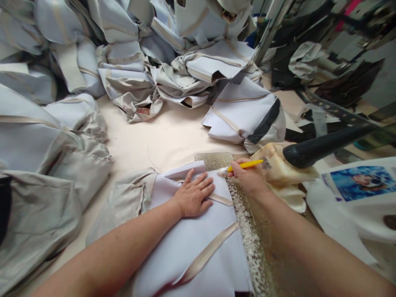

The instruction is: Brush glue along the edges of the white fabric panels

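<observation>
A pale lavender-white sewn panel (213, 243), with beige strips across it, lies in front of me. My left hand (194, 194) rests flat on its upper part, fingers spread. Between the fingers of my right hand (249, 177) is a yellow-handled brush (246, 164). Its whitish bristle end touches the panel's upper right corner. Along the panel's right edge runs a board (247, 231) crusted with white residue. Crumpled grey fabric (133, 194) joins the panel on the left.
Similar panels (241, 109) are piled along the back and left (34, 136) of the cream table surface (130, 140). At right stand a yellowish block-like container (275, 169), a black tube (328, 144) and a white bag with a blue picture (359, 181).
</observation>
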{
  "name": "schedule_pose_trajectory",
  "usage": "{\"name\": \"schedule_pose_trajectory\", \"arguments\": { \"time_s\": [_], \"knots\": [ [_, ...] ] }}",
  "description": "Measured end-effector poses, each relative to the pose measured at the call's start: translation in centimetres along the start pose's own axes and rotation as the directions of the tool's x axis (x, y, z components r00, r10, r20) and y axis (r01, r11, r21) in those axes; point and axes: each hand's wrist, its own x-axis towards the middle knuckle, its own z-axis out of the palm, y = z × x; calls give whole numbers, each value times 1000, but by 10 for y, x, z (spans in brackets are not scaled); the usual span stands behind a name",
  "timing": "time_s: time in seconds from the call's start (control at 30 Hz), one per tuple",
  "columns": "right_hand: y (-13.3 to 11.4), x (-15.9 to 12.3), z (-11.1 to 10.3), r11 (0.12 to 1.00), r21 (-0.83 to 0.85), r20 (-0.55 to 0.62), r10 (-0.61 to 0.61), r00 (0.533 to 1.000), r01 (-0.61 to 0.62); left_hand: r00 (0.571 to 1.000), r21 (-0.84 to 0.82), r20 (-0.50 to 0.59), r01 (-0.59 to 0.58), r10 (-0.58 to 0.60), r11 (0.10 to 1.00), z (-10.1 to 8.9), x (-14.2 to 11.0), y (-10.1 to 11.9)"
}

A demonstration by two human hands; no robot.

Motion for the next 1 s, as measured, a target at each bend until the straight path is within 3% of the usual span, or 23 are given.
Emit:
{"name": "schedule_pose_trajectory", "arguments": {
  "time_s": [0.13, 0.27, 0.37, 0.43, 0.53, 0.67, 0.73, 0.87, 1.0],
  "knots": [
    [0, 11, 7, 987, -138, -31, -88, 996, 83, 1000, -11, -12, 5, -5, 1000, 1, -1, -1],
    [2, -31, -9, 942, -319, 42, -92, 995, 100, 1000, -27, -26, 3, -4, 1000, 4, -2, -2],
    [-1, -68, -28, 918, -379, 106, -81, 991, 115, 999, -32, -35, 3, -4, 999, 5, -2, -2],
    [-5, -78, -34, 912, -394, 134, -61, 989, 110, 999, -30, -41, -1, -1, 1000, 6, -2, -2],
    [-10, -64, -30, 930, -353, 93, -78, 993, 106, 999, -19, -51, -8, 7, 1000, 7, -3, -2],
    [-7, -31, -13, 958, -219, 48, -181, 982, 187, 998, 4, -55, -8, 9, 1000, 9, -3, -3],
    [-1, -34, -11, 965, -220, 67, -134, 989, 146, 998, 10, -64, -10, 11, 1000, 10, -4, -4],
    [7, -78, -27, 956, -291, 119, 0, 993, 35, 996, 9, -88, -10, 11, 1000, 11, -4, -4],
    [5, -110, -44, 944, -316, 157, -47, 987, 95, 996, 18, -91, -12, 13, 1000, 11, -3, -3]
  ]
}}
